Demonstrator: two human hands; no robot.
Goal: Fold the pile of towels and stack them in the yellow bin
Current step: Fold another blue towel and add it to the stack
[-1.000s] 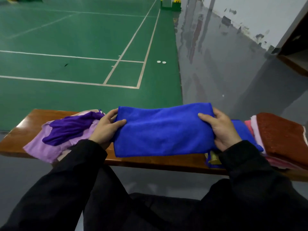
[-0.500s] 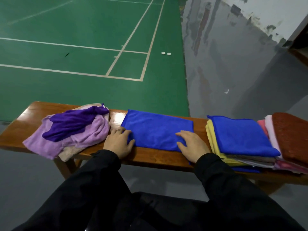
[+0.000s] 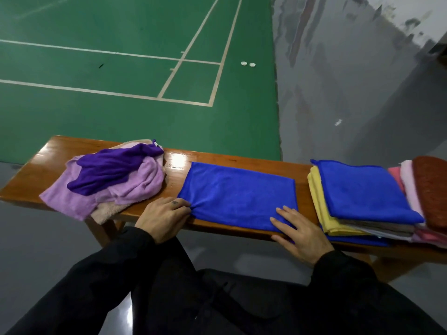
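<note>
With the blue towel (image 3: 238,194) flat on the bench (image 3: 29,175) between the unfolded pile (image 3: 108,180) and the folded stack (image 3: 362,197), my left hand (image 3: 164,213) pinching its near-left corner and my right hand (image 3: 300,234) pressing with spread fingers, I'd fold it squarely in 2.

Desk (image 3: 242,159) across mid-frame. Unfolded towel pile (image 3: 108,180) on desk, left of centre. Flat folded towel (image 3: 238,194) on desk at centre. Stack of folded towels (image 3: 362,201) right of it, apart; further stack (image 3: 430,189) touching at right edge. Court floor (image 3: 121,68) behind desk, upper left.
</note>
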